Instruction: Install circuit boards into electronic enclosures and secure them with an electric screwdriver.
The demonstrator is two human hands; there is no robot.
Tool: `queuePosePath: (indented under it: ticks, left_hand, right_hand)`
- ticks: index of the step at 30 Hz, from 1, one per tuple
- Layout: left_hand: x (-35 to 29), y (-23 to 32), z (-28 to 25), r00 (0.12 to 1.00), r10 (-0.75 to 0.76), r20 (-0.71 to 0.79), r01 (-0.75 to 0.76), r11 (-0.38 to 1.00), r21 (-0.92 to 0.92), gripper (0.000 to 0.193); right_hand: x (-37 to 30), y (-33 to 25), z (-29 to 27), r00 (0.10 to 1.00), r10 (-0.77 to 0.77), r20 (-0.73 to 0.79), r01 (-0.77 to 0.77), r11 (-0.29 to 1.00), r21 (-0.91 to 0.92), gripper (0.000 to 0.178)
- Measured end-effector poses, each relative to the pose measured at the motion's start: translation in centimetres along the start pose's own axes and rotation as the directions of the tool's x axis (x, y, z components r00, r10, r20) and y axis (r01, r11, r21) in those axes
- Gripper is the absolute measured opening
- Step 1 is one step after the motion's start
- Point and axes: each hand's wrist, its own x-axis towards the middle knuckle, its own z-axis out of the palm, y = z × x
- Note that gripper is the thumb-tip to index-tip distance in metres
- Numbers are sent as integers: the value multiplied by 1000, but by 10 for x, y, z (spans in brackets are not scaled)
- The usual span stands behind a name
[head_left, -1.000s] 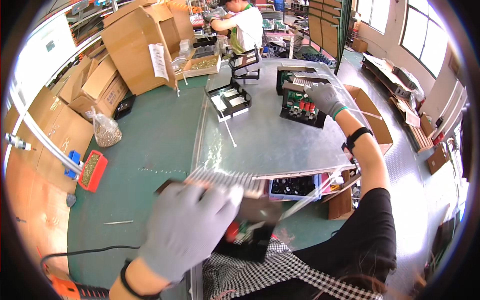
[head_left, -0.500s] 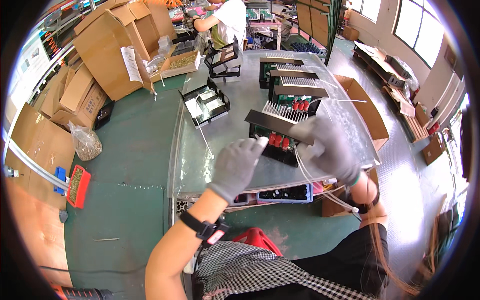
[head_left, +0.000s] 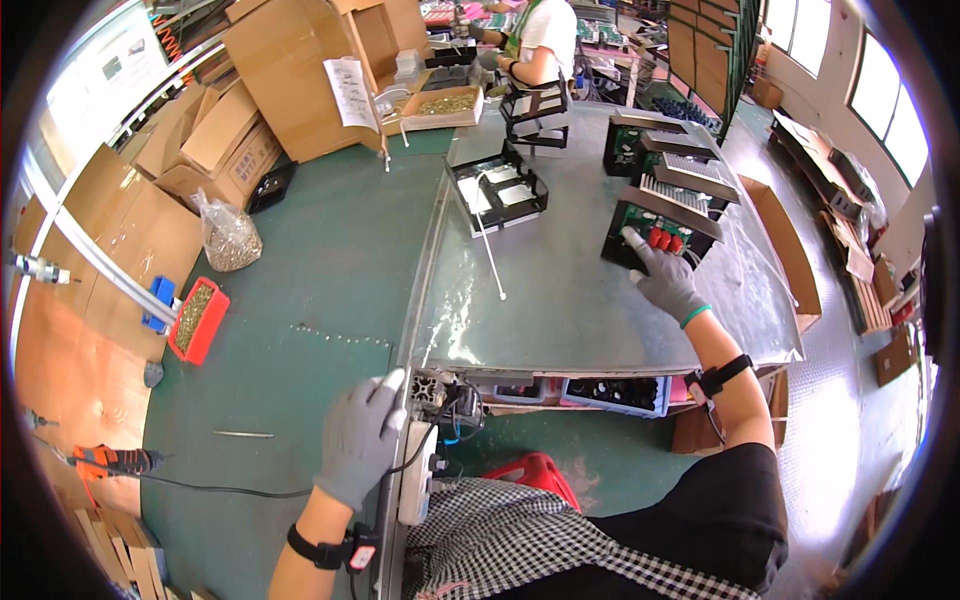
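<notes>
The gloved right hand (head_left: 662, 278) rests on a black finned unit (head_left: 658, 226); the left hand (head_left: 362, 438) grips the table edge (head_left: 412, 372).

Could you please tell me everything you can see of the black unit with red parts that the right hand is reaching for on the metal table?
The black unit is a boxy open-frame assembly with a row of red parts showing at its front and a grey ribbed plate slanting across its top. It stands on the metal table, nearest of a row of similar units running away along the right side. The gloved right hand touches its front lower edge; its inside is too small to make out.
</notes>
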Motion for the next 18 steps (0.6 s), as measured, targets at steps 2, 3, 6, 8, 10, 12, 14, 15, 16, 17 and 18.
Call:
queuePosePath:
  ticks: [2, 3, 6, 8, 10, 12, 14, 15, 16, 17, 18]
  left_hand:
    - [-28, -3, -8, 997, -67, 28, 66, 998, 20, 45]
    - [-41, -2, -12, 996, -70, 63, 70, 998, 0, 45]
    - [-67, -6, -16, 995, -73, 73, 75, 997, -19, 46]
    - [-78, -5, -20, 990, -107, 94, 109, 994, -15, 46]
    - [-81, -3, -23, 989, -120, 86, 122, 992, -24, 46]
    - [-79, 3, -28, 993, -107, 56, 111, 992, -63, 45]
    - [-79, 5, -33, 993, -109, 49, 112, 991, -68, 44]
    - [-77, 5, -38, 992, -125, 33, 127, 989, -75, 44]
    - [-75, 4, -41, 988, -151, 14, 152, 985, -83, 43]
    - [-70, 0, -45, 987, -157, 13, 158, 984, -80, 43]
    - [-64, -5, -49, 989, -149, -25, 146, 985, -91, 44]
  right_hand:
    - [24, -15, -11, 933, 228, 277, -237, 972, 1, 71]
    - [36, -18, -16, 898, 269, 349, -273, 961, -38, 66]
    - [86, -34, 10, 919, 201, 340, -208, 978, -16, 59]
    - [120, -90, -6, 915, 280, 291, -376, 852, 365, 48]
    - [150, -109, 13, 882, 300, 363, -468, 649, 600, 42]
    - [173, -113, 46, 846, 298, 442, -529, 374, 762, 38]
    - [187, -104, 85, 806, 429, 408, -509, 149, 848, 33]
    - [189, -100, 91, 813, 425, 399, -485, 114, 867, 29]
    - [190, -110, 81, 818, 412, 401, -483, 113, 868, 29]
    - [188, -114, 70, 859, 388, 333, -417, 154, 896, 27]
    - [181, -121, 49, 892, 365, 265, -352, 196, 915, 26]
